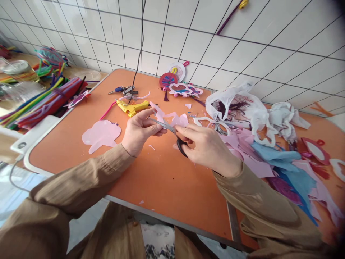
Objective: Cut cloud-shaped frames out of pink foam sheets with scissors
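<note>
In the head view, my right hand (203,144) grips scissors (170,127) by their black handles, over the middle of the table. The blades point left and reach to the fingertips of my left hand (141,127). My left thumb and fingers are pinched together at the blades; what lies between them is too small or hidden to name. Just behind the fingers are pink cut pieces (180,119), and I cannot tell whether one touches the hand. A pink cloud-like cutout (101,135) lies flat to the left of my left hand.
A yellow glue gun (132,107) with a black cord lies behind my left hand, near keys (129,89). Finished ornaments (179,88) lean by the wall. On the right are a white plastic bag (237,104), pink scraps (256,158) and blue cloth (285,162). Pipe cleaners (54,104) lie left.
</note>
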Demonstrator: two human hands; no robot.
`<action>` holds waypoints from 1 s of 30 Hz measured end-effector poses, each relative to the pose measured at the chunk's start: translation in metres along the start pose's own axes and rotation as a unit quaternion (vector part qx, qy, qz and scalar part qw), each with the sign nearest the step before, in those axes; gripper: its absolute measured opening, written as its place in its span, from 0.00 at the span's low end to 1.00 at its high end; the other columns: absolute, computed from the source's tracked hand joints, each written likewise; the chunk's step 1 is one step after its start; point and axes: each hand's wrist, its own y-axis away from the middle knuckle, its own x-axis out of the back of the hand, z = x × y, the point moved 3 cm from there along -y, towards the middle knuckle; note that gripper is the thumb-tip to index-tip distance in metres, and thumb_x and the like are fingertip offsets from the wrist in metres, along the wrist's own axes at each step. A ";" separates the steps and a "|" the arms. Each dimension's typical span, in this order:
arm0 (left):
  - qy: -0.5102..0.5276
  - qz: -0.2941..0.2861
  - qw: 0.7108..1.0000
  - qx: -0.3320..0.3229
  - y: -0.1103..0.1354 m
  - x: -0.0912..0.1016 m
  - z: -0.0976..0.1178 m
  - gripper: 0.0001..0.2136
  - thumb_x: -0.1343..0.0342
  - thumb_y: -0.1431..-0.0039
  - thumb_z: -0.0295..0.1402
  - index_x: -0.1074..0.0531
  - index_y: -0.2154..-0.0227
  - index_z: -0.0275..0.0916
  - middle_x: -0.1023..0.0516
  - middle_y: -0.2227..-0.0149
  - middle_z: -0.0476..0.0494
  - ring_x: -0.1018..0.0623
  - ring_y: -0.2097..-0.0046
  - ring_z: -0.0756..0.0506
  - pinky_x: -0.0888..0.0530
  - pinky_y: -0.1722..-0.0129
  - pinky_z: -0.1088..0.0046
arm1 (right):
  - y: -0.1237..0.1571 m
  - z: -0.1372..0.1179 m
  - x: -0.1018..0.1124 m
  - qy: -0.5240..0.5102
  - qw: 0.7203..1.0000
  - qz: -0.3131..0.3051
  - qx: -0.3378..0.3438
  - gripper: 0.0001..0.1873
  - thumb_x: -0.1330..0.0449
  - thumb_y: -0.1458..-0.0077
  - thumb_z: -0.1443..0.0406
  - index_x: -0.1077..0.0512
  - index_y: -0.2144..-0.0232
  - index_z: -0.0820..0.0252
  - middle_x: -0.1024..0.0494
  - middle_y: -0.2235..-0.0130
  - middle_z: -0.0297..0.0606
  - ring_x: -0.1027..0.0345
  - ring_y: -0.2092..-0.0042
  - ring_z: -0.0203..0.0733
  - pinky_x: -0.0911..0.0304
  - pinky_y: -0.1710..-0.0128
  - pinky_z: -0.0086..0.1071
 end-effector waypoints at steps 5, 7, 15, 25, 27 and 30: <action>-0.005 -0.001 1.000 -0.005 -0.003 0.002 0.002 0.27 0.24 0.57 0.34 0.23 0.52 0.35 0.15 0.71 0.44 0.15 0.69 0.43 0.19 0.66 0.66 | 0.000 0.000 0.000 0.007 1.000 0.004 0.007 0.07 0.41 0.42 0.70 0.25 0.63 0.55 0.26 0.70 0.36 0.33 0.70 0.43 0.42 0.68 0.36; -0.009 0.002 1.000 -0.024 -0.004 0.003 0.004 0.24 0.24 0.58 0.33 0.22 0.55 0.36 0.15 0.71 0.45 0.15 0.69 0.44 0.20 0.66 0.67 | 0.001 0.000 0.000 0.012 1.000 -0.003 -0.001 0.08 0.41 0.41 0.70 0.25 0.61 0.54 0.25 0.70 0.36 0.33 0.69 0.43 0.41 0.68 0.36; -0.016 -0.004 0.999 -0.027 -0.005 0.003 0.002 0.24 0.26 0.57 0.31 0.24 0.56 0.36 0.17 0.72 0.46 0.16 0.70 0.44 0.21 0.68 0.67 | 0.001 -0.001 0.001 0.003 1.000 -0.004 -0.005 0.11 0.41 0.42 0.70 0.24 0.59 0.53 0.26 0.70 0.36 0.31 0.68 0.45 0.40 0.68 0.36; 0.001 -0.016 1.000 0.006 -0.004 0.003 -0.002 0.23 0.23 0.59 0.35 0.28 0.62 0.38 0.16 0.70 0.45 0.14 0.67 0.42 0.19 0.65 0.67 | 0.003 0.001 -0.002 0.015 1.000 0.015 0.002 0.11 0.42 0.41 0.69 0.23 0.58 0.55 0.25 0.70 0.35 0.33 0.70 0.42 0.40 0.68 0.35; 0.008 -0.016 1.000 0.009 -0.004 0.003 -0.003 0.23 0.22 0.59 0.34 0.28 0.62 0.38 0.16 0.70 0.45 0.14 0.67 0.42 0.19 0.66 0.67 | 0.003 0.001 -0.002 0.015 1.000 0.013 0.000 0.10 0.42 0.41 0.69 0.23 0.60 0.55 0.25 0.71 0.35 0.33 0.70 0.42 0.40 0.69 0.35; 0.017 -0.019 1.000 0.012 -0.004 0.002 -0.002 0.23 0.22 0.60 0.34 0.29 0.64 0.38 0.16 0.71 0.46 0.14 0.67 0.43 0.19 0.66 0.68 | 0.003 0.001 -0.001 0.017 1.000 0.009 0.000 0.08 0.42 0.41 0.69 0.23 0.62 0.55 0.26 0.71 0.35 0.33 0.70 0.42 0.40 0.69 0.36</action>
